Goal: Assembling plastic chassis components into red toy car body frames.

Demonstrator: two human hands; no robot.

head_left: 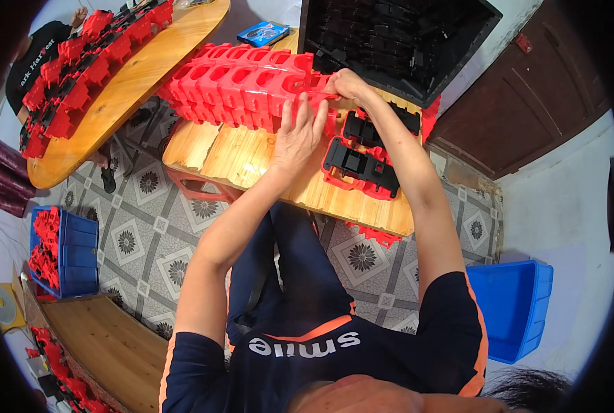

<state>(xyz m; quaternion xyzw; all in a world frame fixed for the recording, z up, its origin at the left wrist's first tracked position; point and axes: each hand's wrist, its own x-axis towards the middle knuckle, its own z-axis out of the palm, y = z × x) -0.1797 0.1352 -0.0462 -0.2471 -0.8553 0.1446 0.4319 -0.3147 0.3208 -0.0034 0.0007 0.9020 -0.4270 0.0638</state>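
Note:
A long row of nested red plastic frames lies across the far side of my wooden table. My left hand is open, its fingers stretched out against the near right end of the row. At that same end, my right hand has its fingers closed on the edge of a red plastic frame; most of that piece is hidden behind the hands. Under my right forearm sit red frames with black plastic inserts, one nearer and one farther off.
Beyond my right hand stands a large black bin of black parts. A blue box lies at the back. On the left, another wooden table carries red and black assemblies, with a person beyond. Blue crates stand on the floor either side.

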